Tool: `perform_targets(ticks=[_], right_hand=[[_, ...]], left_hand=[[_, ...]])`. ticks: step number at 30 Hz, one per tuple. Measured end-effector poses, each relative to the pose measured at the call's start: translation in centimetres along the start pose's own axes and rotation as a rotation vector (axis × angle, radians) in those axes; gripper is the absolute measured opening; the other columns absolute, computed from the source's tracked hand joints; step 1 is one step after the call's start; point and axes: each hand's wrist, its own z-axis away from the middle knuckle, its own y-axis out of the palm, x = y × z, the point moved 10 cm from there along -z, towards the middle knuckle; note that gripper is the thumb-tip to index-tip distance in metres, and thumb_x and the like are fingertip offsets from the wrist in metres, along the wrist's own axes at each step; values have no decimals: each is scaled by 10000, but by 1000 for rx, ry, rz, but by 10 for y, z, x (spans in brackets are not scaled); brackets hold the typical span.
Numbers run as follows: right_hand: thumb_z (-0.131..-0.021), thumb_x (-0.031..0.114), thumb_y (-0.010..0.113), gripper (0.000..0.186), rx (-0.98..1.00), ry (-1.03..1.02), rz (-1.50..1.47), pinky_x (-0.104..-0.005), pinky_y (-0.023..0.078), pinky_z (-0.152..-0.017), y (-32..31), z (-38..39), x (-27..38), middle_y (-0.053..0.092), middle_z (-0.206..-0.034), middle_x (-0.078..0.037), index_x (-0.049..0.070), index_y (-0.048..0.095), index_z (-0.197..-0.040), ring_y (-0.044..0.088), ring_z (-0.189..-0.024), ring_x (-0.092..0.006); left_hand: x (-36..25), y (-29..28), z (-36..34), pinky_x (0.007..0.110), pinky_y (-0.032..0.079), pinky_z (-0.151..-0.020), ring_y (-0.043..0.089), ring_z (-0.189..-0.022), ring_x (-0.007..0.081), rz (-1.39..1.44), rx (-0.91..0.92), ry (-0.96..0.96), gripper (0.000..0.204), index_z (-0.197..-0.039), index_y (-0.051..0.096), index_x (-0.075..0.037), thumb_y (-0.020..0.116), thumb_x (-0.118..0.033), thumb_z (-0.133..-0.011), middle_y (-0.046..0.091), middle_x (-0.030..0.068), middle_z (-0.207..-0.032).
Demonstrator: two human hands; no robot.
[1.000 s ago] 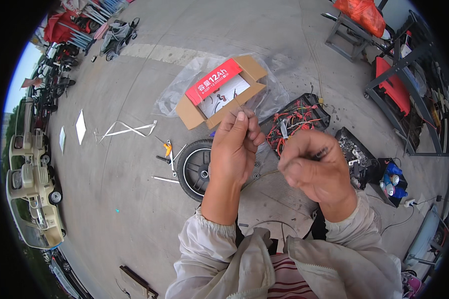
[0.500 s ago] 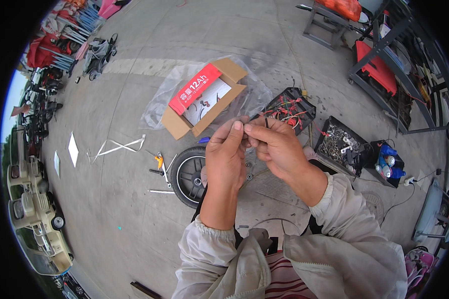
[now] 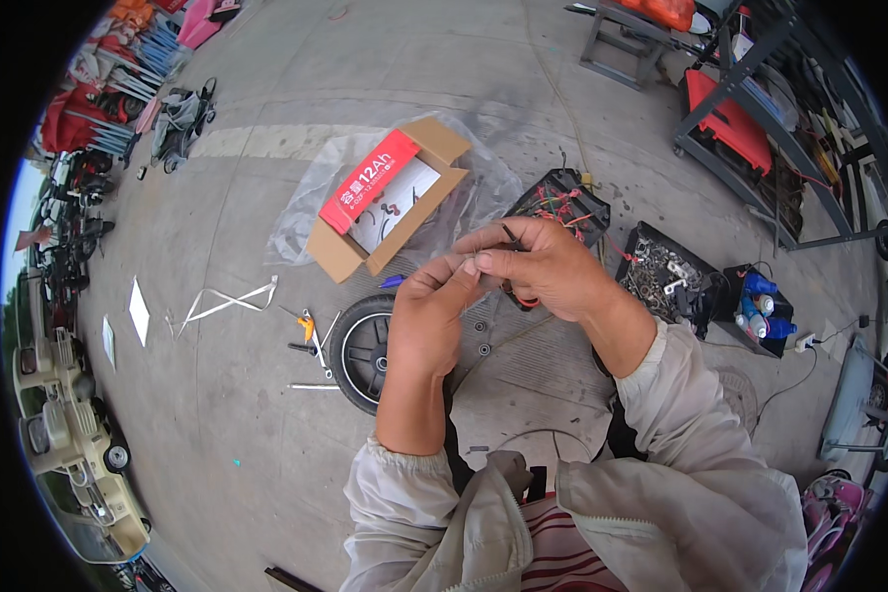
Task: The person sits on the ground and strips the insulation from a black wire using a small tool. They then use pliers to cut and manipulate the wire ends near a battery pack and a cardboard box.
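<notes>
My left hand and my right hand meet at the centre, thumbs and fingers pinched around something thin, too small to make out clearly. In my right hand there is also a dark, slim item, with an orange-red part showing below the fingers. Beyond my hands lie a black housing full of red wires and an open cardboard box with a red label on clear plastic sheeting. A black wheel lies flat beside my left forearm.
Tools and a white strap lie to the left. At right are trays of metal parts and spray cans, a power strip and a steel rack. A cream cart and folded items line the left.
My right hand has moved up and inward to meet my left hand at the fingertips. The view has shifted slightly, so the surroundings appear further left.
</notes>
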Motion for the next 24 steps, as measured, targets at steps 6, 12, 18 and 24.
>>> perform_targets(ticks=[6,12,18,24], right_hand=[[-867,127,668,145,-4,13,-12,-185,321,-449,-15,0,-10,558,-723,20,1,631,-928,419,-539,-18],[-925,176,588,208,-92,-167,248,-251,449,-652,-14,-1,2,594,-801,-14,-29,608,-948,518,-695,-86],[-938,178,531,224,-145,-253,399,-298,464,-650,-23,1,3,627,-828,-62,-33,594,-981,564,-708,-139],[-910,158,553,156,-234,-303,677,-356,456,-611,-12,8,10,614,-736,-154,9,577,-951,582,-645,-266]], left_hand=[[16,4,0,287,542,-724,626,-775,130,-228,138,-138,200,-982,637,14,567,-171,-954,651,49,-880],[12,-11,-3,228,460,-598,498,-647,69,-187,-96,-101,145,-923,600,-27,548,-158,-956,541,-15,-730],[-8,-35,-8,198,410,-555,450,-616,65,116,-251,96,130,-952,599,-19,552,-140,-946,513,-16,-720],[3,-29,-6,233,489,-658,576,-728,104,125,-271,72,192,-1021,635,17,605,-147,-925,617,31,-827]])
